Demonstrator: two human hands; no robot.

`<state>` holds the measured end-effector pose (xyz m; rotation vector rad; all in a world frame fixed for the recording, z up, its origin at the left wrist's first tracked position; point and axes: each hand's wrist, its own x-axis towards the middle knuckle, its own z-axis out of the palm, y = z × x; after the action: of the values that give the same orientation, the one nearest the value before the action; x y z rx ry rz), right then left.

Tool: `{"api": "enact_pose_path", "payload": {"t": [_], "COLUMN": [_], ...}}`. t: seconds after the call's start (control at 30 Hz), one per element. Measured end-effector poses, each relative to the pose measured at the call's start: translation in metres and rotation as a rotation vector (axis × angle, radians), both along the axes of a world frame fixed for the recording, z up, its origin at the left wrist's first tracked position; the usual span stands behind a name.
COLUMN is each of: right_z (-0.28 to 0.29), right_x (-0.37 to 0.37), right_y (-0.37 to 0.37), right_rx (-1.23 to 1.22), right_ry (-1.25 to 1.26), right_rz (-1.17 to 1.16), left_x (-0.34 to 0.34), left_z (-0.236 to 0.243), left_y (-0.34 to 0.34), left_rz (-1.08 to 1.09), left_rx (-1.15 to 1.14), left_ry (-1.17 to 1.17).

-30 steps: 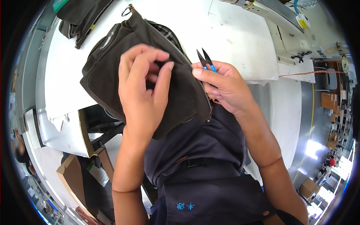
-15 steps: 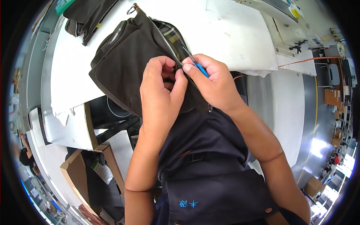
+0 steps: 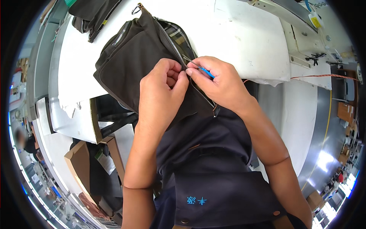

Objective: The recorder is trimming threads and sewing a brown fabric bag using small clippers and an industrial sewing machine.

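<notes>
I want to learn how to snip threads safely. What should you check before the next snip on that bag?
1. Left hand pinches the bag beside the zipper: ok.
2. Right hand holds the blue-handled snips: ok.
3. Snip tips sit at the zipper edge, close to the left fingertips: not ok, too near.
4. Which thread is between the blades: cannot tell, too small.
5. Bag rests on the white table, its lower edge hanging toward the lap: ok.
</notes>
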<state>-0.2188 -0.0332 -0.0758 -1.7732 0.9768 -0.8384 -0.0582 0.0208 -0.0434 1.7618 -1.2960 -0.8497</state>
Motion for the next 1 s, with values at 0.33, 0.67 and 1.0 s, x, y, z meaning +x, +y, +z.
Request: {"api": "enact_pose_path", "payload": {"t": [0.33, 0.67, 1.0], "right_z": [-0.006, -0.009, -0.009], "right_x": [0.000, -0.003, 0.000], "right_y": [-0.004, -0.010, 0.002], "right_rx": [-0.060, -0.019, -0.132], "right_ry": [-0.026, 0.025, 0.072], "right_rz": [-0.102, -0.020, -0.134], "left_x": [-0.008, -0.001, 0.009], "left_z": [0.002, -0.011, -0.019], "left_y": [-0.004, -0.011, -0.008], "left_rz": [0.028, -0.155, -0.116], "left_rx": [-0.021, -0.213, -0.195], "left_ry": [-0.249, -0.534, -0.315]}}
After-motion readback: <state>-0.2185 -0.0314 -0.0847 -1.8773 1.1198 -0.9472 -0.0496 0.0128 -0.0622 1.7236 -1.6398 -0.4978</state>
